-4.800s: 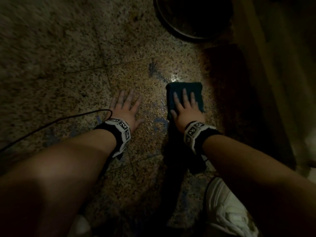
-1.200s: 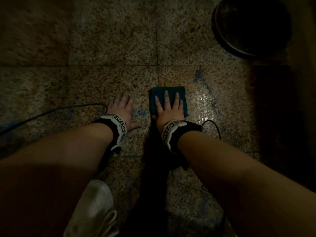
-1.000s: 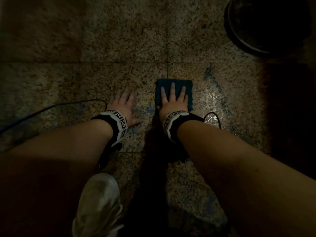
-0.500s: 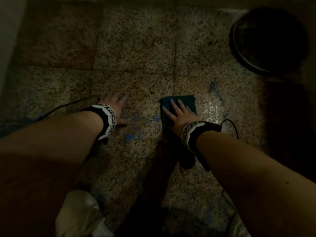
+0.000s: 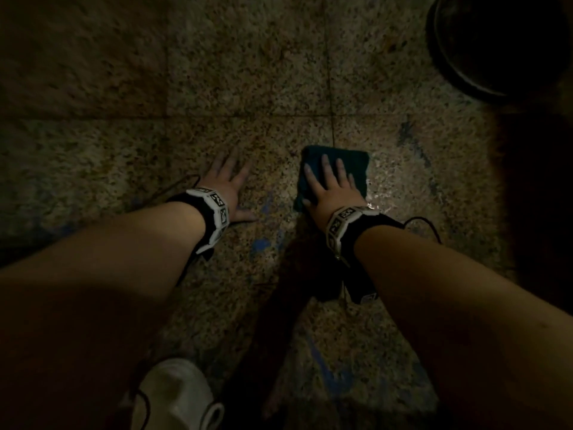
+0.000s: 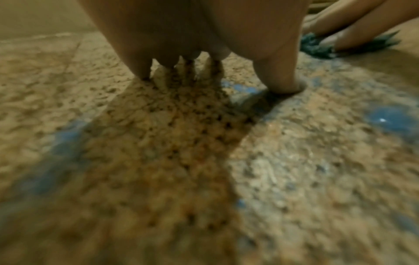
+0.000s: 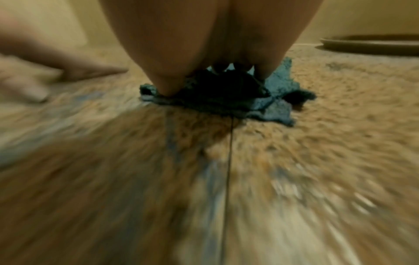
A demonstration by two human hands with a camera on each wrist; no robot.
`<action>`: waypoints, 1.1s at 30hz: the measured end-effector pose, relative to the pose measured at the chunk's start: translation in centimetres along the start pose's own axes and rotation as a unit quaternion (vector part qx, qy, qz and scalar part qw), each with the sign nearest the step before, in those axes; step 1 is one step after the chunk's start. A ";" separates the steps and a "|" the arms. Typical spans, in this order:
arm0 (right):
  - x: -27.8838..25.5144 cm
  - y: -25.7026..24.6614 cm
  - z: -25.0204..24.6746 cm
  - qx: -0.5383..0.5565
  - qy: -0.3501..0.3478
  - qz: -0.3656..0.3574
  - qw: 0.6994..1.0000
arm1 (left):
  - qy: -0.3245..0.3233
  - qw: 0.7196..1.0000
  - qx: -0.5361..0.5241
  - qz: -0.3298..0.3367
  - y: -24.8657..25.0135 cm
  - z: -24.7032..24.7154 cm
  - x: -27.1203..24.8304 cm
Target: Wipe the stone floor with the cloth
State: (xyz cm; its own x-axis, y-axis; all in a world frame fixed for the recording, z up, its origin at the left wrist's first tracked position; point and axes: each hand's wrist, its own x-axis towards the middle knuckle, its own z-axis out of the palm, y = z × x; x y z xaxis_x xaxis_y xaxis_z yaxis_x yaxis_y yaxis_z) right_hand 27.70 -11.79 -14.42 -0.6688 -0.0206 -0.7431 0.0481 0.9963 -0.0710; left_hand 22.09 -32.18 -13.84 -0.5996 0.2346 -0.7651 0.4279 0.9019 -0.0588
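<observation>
Since half a second ago my right hand (image 5: 330, 189) has slid the folded dark teal cloth (image 5: 356, 162) a little away from me across the speckled stone floor (image 5: 248, 72), so I judge I'm in the middle of a wiping stroke. A shiny wet patch (image 5: 390, 193) lies just to the right of the cloth, which suggests that stretch is already wiped. Blue smudges (image 5: 260, 243) still mark the stone between my wrists, so work is left there.

My right hand lies flat on the cloth, fingers straight and spread, pressing it down rather than gripping. My left hand (image 5: 228, 184) is flat on bare floor beside it, fingers spread, bracing me and holding nothing.

The cloth is a small, fuzzy rectangle with ragged edges, lying on the tile just past a grout line. A dark round basin (image 5: 496, 48) sits at the far right.
</observation>
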 end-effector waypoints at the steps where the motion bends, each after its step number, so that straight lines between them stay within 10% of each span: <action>1: -0.5 -0.3 0.4 -0.005 -0.008 -0.003 1.000 | 0.004 1.000 0.002 0.006 0.0 0.1 -0.3; 33: -2.2 -6.3 3.5 0.026 -0.004 -0.015 1.000 | 0.082 0.995 -0.009 0.060 -4.5 3.4 -0.5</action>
State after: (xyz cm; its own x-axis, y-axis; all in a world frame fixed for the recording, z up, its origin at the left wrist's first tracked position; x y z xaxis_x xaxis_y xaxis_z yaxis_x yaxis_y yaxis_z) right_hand 31.48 -18.30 -14.66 -0.6643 -0.0516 -0.7457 0.0668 0.9895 -0.1280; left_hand 22.80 -37.57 -15.40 -0.6479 0.3947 -0.6516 0.4916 0.8700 0.0381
